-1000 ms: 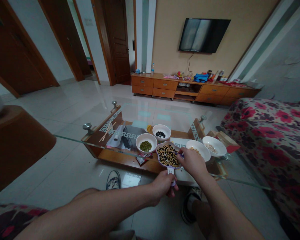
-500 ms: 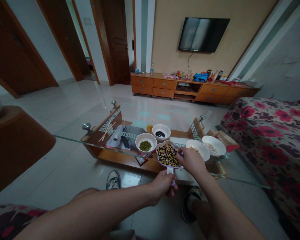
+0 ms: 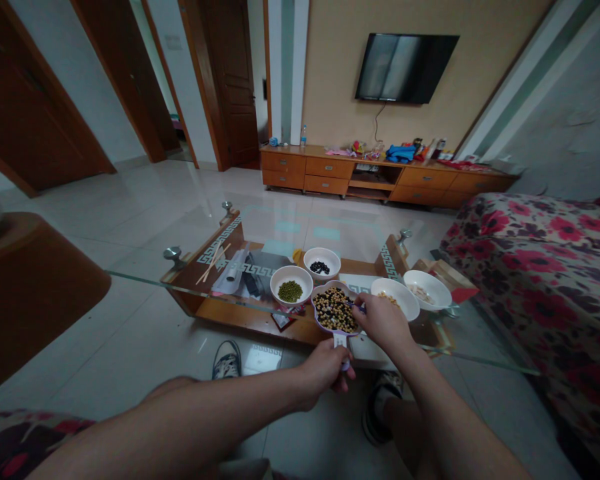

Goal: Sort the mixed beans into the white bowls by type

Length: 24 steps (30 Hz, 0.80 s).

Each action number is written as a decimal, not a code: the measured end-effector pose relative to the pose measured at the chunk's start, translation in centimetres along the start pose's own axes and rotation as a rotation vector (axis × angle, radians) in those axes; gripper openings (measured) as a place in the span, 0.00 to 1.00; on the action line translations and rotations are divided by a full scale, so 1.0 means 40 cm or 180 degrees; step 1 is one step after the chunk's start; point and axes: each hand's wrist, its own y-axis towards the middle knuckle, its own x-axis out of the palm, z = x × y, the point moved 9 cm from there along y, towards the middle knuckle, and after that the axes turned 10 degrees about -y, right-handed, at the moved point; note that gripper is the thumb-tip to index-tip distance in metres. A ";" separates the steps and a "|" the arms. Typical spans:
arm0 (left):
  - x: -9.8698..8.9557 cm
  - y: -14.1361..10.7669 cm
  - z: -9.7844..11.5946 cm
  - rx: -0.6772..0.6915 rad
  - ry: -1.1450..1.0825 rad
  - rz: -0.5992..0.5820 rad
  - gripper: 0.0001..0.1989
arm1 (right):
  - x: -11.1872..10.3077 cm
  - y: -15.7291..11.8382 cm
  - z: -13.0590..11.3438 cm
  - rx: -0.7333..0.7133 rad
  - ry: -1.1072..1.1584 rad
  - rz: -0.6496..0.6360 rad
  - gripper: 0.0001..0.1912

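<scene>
My left hand grips the white handle of a purple-rimmed, flower-shaped dish, which is heaped with mixed brown and dark beans. My right hand hangs over the dish's right rim, pinching a thin utensil with a purple end, its tip among the beans. Nearby stand white bowls: mung beans, black beans, a few yellowish beans and pale grains.
The bowls stand on the wooden shelf under a glass tabletop. Chopsticks and a wrapped roll lie left on it. A floral sofa is to my right, and a wooden cabinet stands beyond.
The whole view has drifted slightly, with the room sitting a little higher and further left. Both hands keep the same hold on the dish and utensil.
</scene>
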 end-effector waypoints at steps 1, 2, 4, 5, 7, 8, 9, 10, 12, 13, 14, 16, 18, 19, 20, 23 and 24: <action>0.000 0.000 -0.001 -0.0001 -0.0006 -0.0002 0.06 | -0.001 0.000 0.000 0.0002 -0.0001 0.0011 0.12; -0.001 0.000 -0.001 -0.0003 -0.0012 -0.0001 0.06 | -0.002 -0.001 0.000 0.0003 0.0002 0.0019 0.12; -0.001 0.000 -0.001 0.0004 -0.0022 -0.0006 0.07 | -0.004 -0.002 0.000 -0.0007 0.0024 0.0025 0.12; -0.001 0.000 -0.001 0.0014 -0.0023 -0.0005 0.07 | -0.005 -0.002 -0.001 -0.0017 0.0041 0.0028 0.12; 0.000 0.000 0.000 0.0036 -0.0027 -0.0010 0.07 | -0.008 -0.004 -0.002 -0.0026 0.0073 0.0048 0.12; 0.000 0.001 -0.001 0.0038 -0.0032 -0.0013 0.07 | -0.010 -0.005 -0.002 -0.0022 0.0082 0.0072 0.12; 0.000 0.002 -0.002 0.0034 -0.0029 -0.0010 0.07 | -0.014 -0.006 -0.001 -0.0010 0.0086 0.0107 0.12; -0.001 0.003 -0.003 0.0024 -0.0020 -0.0006 0.06 | -0.018 -0.007 0.001 0.0007 0.0090 0.0150 0.13; -0.003 0.005 -0.006 0.0003 0.0006 0.0004 0.06 | -0.029 -0.009 0.009 0.0059 0.0104 0.0247 0.13; -0.004 0.006 -0.007 -0.0003 0.0018 0.0008 0.06 | -0.035 -0.009 0.014 0.0099 0.0123 0.0290 0.13; -0.005 0.007 -0.008 -0.0013 0.0020 0.0009 0.06 | -0.040 -0.010 0.023 0.0158 0.0148 0.0327 0.13; -0.006 0.007 -0.008 -0.0024 -0.0005 0.0001 0.06 | -0.051 -0.011 0.045 0.0325 0.0196 0.0396 0.14; -0.006 0.005 -0.008 -0.0039 -0.0017 -0.0004 0.07 | -0.061 -0.012 0.071 0.0519 0.0241 0.0465 0.14; -0.006 0.003 -0.007 -0.0043 -0.0020 -0.0006 0.07 | -0.066 -0.014 0.086 0.0628 0.0249 0.0495 0.15; -0.005 0.001 -0.005 -0.0044 -0.0020 -0.0010 0.07 | -0.070 -0.016 0.100 0.0737 0.0247 0.0520 0.15; -0.002 -0.007 0.001 -0.0058 -0.0019 -0.0006 0.07 | -0.083 -0.027 0.138 0.1050 0.0175 0.0580 0.17; -0.002 -0.008 0.002 -0.0067 -0.0017 -0.0002 0.07 | -0.086 -0.031 0.148 0.1132 0.0143 0.0587 0.18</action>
